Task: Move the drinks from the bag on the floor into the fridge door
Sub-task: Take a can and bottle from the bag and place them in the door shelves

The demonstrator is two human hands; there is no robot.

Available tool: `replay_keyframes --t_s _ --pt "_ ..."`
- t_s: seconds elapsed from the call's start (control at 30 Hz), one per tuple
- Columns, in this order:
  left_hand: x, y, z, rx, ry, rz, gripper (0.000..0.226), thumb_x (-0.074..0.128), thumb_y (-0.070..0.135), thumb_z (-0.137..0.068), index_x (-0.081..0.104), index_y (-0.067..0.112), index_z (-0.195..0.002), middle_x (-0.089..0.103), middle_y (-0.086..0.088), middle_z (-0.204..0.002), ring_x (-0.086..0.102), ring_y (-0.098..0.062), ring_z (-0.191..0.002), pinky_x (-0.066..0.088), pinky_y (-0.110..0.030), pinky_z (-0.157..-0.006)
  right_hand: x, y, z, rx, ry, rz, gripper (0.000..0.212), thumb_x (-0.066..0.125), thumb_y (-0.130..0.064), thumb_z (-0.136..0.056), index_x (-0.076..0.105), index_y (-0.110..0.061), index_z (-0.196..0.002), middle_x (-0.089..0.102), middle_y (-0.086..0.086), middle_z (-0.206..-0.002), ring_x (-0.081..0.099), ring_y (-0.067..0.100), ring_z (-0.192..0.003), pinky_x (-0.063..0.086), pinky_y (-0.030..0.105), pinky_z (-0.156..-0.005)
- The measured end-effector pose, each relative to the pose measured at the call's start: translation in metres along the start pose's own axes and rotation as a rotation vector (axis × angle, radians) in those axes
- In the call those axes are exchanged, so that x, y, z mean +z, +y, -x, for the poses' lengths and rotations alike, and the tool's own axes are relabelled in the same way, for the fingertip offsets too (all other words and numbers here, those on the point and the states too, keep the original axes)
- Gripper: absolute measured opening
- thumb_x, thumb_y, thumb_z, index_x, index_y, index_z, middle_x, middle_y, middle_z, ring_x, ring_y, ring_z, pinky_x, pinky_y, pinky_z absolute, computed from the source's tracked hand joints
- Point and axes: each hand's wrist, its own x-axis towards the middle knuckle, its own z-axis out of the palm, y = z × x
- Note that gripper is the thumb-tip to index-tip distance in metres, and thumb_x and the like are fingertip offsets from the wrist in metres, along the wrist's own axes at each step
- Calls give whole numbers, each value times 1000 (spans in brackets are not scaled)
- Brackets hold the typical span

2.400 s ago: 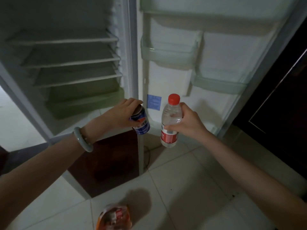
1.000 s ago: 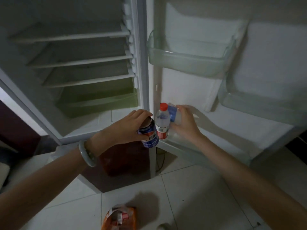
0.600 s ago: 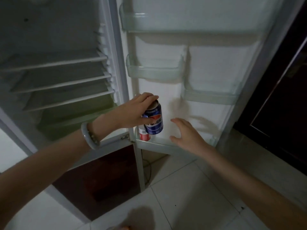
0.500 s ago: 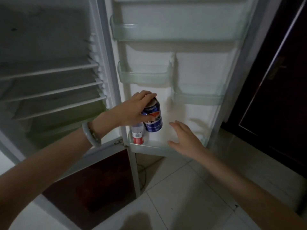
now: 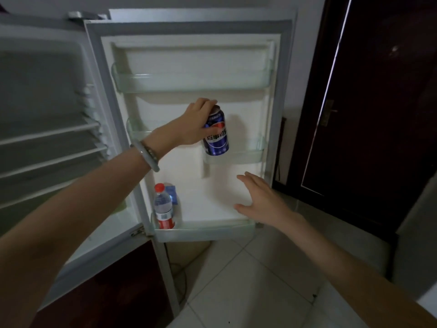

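Observation:
The fridge door (image 5: 212, 190) stands open in front of me. My left hand (image 5: 194, 124) grips a blue cola can (image 5: 216, 134) from the top and side, holding it upright over the left end of the small right-hand door shelf (image 5: 246, 156). A clear water bottle (image 5: 163, 207) with a red cap and red label stands at the left end of the bottom door shelf (image 5: 208, 232). My right hand (image 5: 262, 200) hovers with fingers spread and nothing in it, in front of the door just above the bottom shelf. The bag is out of view.
The top door shelf (image 5: 194, 81) and a small left middle shelf (image 5: 137, 129) hold nothing. The fridge interior with wire shelves (image 5: 47, 147) lies to the left. A dark wooden door (image 5: 369, 114) is at the right. Pale floor tiles (image 5: 248, 287) lie below.
My right hand set the water bottle in the bottom door shelf and let go. My left hand raised the can from near the bottom shelf up to the small right middle shelf. The view tilted upward.

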Motion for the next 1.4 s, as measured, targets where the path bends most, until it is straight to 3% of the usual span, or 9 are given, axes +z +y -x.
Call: replay_keyframes --t_s 0.27,0.67,0.9,1.4 --pt "31 -8 -37 -36 -17 -43 62 56 26 -90 27 5 -140 29 -18 -144 28 -38 -128 24 -44 -108 -18 21 12 7 -15 40 75 60 -38 -85 21 -24 -147 9 0 -158 7 16 -144 19 34 -113" --pt "64 -18 -59 -151 -31 -117 62 67 40 -79 47 9 -128 47 -20 -125 35 -38 -120 28 -50 -106 -18 52 16 -2 -79 71 68 58 -34 -89 26 -16 -145 14 6 -156 9 18 -143 18 29 -111" --pt "72 -22 -53 -107 16 -187 64 70 43 -76 51 3 -122 52 -21 -116 44 -38 -111 39 -49 -96 -16 61 12 -7 -91 75 65 58 -33 -89 30 -14 -144 17 7 -155 12 21 -142 20 31 -111" --pt "57 -22 -47 -125 -69 -226 58 61 44 -84 46 16 -132 52 -12 -130 45 -33 -118 31 -44 -97 -5 64 5 -38 -99 55 62 58 -33 -88 33 -16 -142 17 8 -155 9 19 -143 20 33 -113"
